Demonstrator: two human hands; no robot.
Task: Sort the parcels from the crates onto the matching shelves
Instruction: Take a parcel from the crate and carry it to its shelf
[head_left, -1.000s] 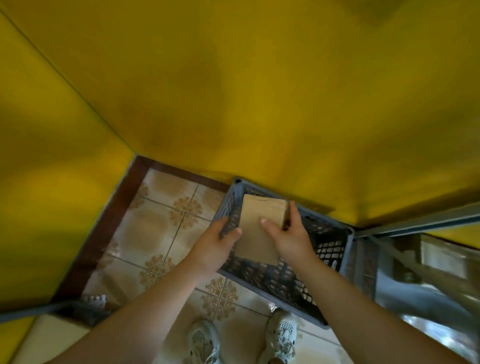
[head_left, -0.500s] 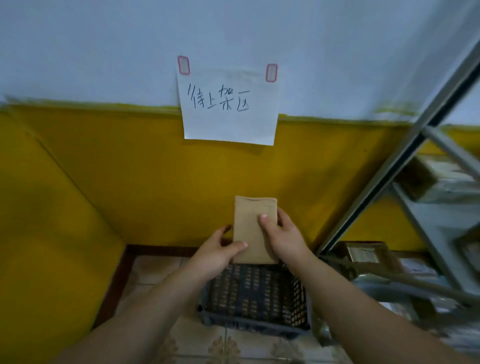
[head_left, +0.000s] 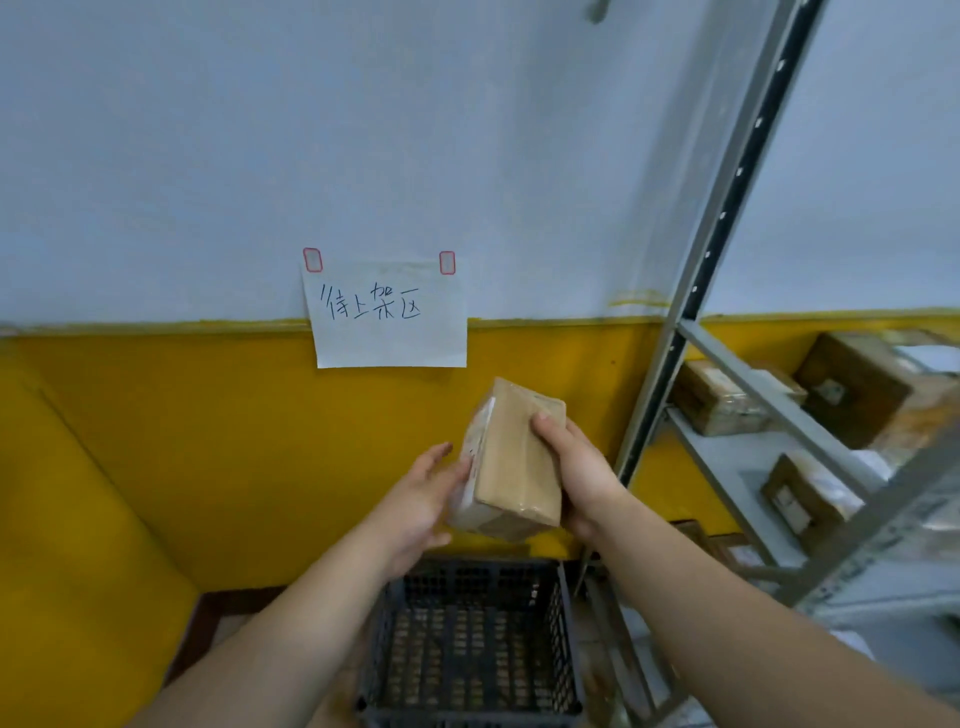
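Brown cardboard parcel held up in both hands, above the dark plastic crate and below the paper sign on the wall. Right hand wrapped round the parcel's right side, thumb on its top face. Left hand open w/ fingers spread, palm vs the parcel's left face, which carries a white label. Parcel tilted, far end higher. Crate sits on the floor against the yellow wall. Metal shelf rack right of the crate, w/ other parcels on its shelves.
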